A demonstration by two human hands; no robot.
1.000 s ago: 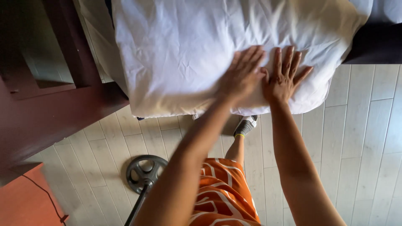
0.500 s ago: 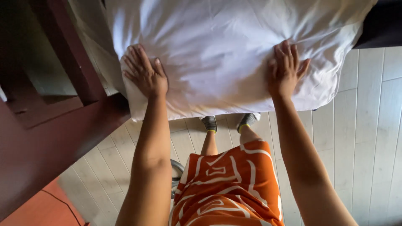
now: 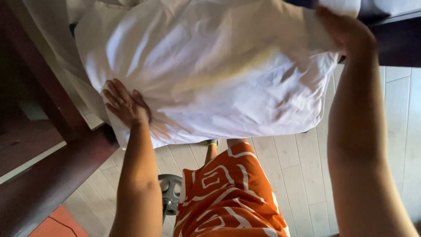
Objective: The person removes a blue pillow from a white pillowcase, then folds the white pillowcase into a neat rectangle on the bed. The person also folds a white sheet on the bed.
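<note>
1. While the large white crumpled fabric pillow [image 3: 210,74] lies at the bed's edge above the pale plank floor [image 3: 298,166], the left hand [image 3: 125,105] rests flat on its lower left corner, fingers spread.
2. The right hand [image 3: 346,30], blurred, touches the upper right corner; its grip cannot be told.
3. An orange white-patterned garment [image 3: 228,197] hangs below.
</note>
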